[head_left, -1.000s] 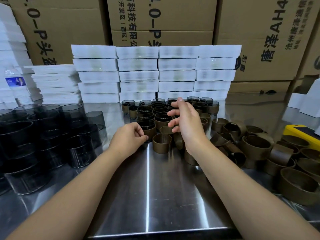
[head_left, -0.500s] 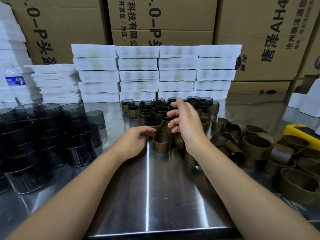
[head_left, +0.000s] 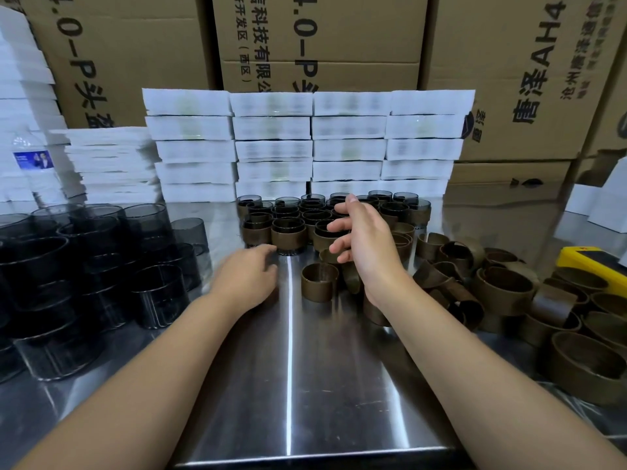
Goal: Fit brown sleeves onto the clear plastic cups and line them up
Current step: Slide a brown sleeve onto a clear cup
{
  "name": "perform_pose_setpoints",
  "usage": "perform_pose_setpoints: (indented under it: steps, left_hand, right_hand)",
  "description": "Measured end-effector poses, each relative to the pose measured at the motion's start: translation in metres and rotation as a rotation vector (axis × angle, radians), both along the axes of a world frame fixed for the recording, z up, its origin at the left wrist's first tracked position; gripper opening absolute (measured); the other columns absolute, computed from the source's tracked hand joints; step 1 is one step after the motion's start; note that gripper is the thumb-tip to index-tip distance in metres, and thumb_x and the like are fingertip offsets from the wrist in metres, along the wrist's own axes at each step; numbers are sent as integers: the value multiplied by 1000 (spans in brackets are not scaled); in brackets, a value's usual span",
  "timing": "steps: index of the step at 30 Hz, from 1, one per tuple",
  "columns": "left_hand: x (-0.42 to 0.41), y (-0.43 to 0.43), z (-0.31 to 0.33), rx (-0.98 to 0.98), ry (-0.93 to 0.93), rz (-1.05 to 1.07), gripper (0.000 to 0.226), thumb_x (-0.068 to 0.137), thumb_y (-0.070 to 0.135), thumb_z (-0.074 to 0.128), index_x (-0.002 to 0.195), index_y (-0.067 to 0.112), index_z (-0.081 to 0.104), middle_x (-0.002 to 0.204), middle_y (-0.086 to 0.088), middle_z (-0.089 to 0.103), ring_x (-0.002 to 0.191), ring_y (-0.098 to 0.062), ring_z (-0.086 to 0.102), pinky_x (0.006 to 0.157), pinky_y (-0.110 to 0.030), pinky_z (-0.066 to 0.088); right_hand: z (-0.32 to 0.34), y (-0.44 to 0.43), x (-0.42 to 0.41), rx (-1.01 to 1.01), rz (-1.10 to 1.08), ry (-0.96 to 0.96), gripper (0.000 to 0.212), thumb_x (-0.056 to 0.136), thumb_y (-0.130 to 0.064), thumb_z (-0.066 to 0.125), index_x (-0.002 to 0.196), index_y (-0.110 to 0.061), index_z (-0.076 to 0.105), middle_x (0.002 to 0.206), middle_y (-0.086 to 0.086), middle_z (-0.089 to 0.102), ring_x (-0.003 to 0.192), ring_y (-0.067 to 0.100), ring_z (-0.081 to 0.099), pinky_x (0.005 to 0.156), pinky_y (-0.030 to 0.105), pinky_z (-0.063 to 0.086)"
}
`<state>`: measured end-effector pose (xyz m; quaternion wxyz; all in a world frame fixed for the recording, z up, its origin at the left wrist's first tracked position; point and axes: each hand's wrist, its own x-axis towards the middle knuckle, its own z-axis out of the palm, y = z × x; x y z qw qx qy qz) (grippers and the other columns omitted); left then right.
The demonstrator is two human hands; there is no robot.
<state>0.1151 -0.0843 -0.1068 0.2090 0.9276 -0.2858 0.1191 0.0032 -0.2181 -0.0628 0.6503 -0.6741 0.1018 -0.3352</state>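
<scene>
The brown sleeve (head_left: 320,282) stands hole-up in the middle of the frame, just below the right hand (head_left: 368,242), whose fingers are spread and empty; the left hand (head_left: 246,274), flat and empty too, is a bit farther off.

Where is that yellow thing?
In the head view, the yellow thing lies at the far right edge of the table, just behind the pile of loose brown sleeves.

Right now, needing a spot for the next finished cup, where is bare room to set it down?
The shiny steel table is bare near the front edge, between the round clear plastic cups on the left and the loose brown ring-shaped sleeves on the right. Crowded: the sleeved cups farther back.
</scene>
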Motion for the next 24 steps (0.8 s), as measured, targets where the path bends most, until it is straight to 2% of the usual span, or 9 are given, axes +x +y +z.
perform_pose_setpoints:
  steps: [2, 4, 8, 11, 16, 19, 22, 24]
  left_hand:
    - [-5, 4, 11, 91, -224, 124, 39, 92, 29, 52, 130, 24, 57, 122, -6, 65, 114, -27, 55, 95, -36, 39]
    - [-8, 10, 22, 102, -311, 241, 36, 89, 34, 54, 123, 22, 60, 119, -7, 64, 113, -29, 54, 93, -39, 37]
    - [-8, 24, 37, 207, -139, 451, 46, 89, 39, 56, 131, 18, 51, 135, -11, 48, 125, -33, 42, 98, -42, 34]
    - [-6, 30, 41, 234, -20, 490, 38, 90, 34, 56, 122, 14, 53, 128, -12, 49, 120, -34, 44, 90, -42, 37]
    - [-8, 32, 45, 223, -54, 495, 28, 88, 30, 56, 111, 15, 55, 120, -10, 53, 112, -32, 49, 79, -38, 31]
    - [-9, 30, 43, 261, -50, 476, 32, 89, 32, 55, 116, 15, 54, 120, -9, 53, 110, -32, 52, 82, -37, 32]
    - [-8, 29, 43, 284, -77, 513, 38, 90, 35, 56, 122, 16, 51, 130, -12, 48, 120, -32, 44, 87, -38, 33]
    - [-5, 32, 43, 280, -68, 539, 34, 89, 32, 55, 119, 14, 52, 127, -14, 51, 120, -33, 42, 86, -38, 32]
  right_hand:
    - [1, 0, 0, 10, 6, 0, 25, 101, -38, 37, 91, -25, 55, 80, -2, 59, 48, 6, 50, 43, 17, 39]
    - [1, 0, 0, 21, 14, 0, 25, 101, -38, 38, 90, -24, 55, 79, -2, 58, 48, 7, 50, 43, 17, 39]
    - [-1, 0, -1, 10, 26, 8, 25, 100, -39, 38, 92, -24, 56, 79, -2, 59, 49, 7, 50, 43, 17, 39]
    - [-1, 0, -1, 3, 35, 10, 25, 100, -39, 38, 92, -24, 57, 79, -1, 59, 50, 7, 51, 43, 18, 39]
    - [-2, -1, 1, -10, 30, 8, 26, 100, -40, 38, 91, -25, 57, 78, -3, 61, 51, 7, 52, 45, 19, 39]
    - [-2, -1, 1, -13, 31, 10, 26, 100, -40, 38, 91, -25, 57, 77, -3, 61, 51, 7, 52, 45, 18, 39]
    - [-2, -1, 1, -9, 33, 12, 26, 100, -40, 38, 91, -25, 57, 77, -3, 60, 50, 6, 51, 44, 17, 39]
    - [-2, 0, 1, -7, 35, 9, 27, 101, -40, 38, 90, -24, 57, 76, -3, 60, 50, 7, 51, 44, 18, 39]
